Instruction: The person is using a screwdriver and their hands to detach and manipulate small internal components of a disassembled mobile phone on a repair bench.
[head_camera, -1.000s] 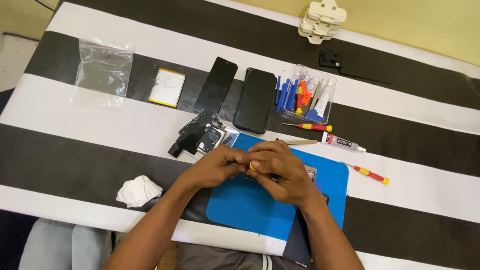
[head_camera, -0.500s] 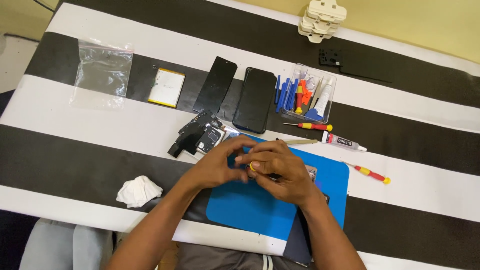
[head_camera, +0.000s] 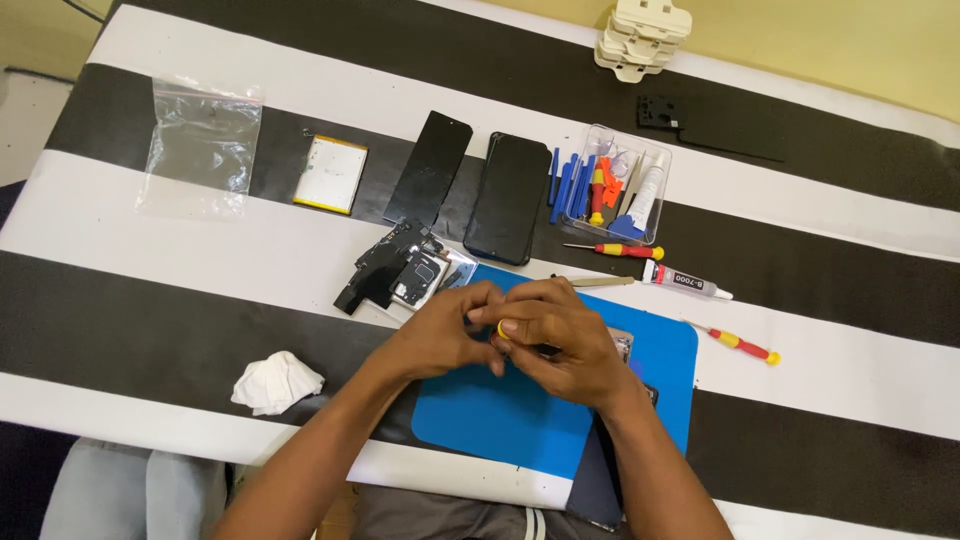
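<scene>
My left hand (head_camera: 440, 335) and right hand (head_camera: 560, 340) meet over the blue mat (head_camera: 500, 420), fingers pinching a small yellow-tipped tool (head_camera: 503, 329) whose shaft and whatever lies beneath stay hidden from me.

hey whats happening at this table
A person works with both hands over a blue mat on a striped table. The left hand and right hand meet around a small yellow-tipped item, too hidden to identify. Loose phone parts, two dark phone panels, a battery and a clear tray of tools lie beyond them.
</scene>
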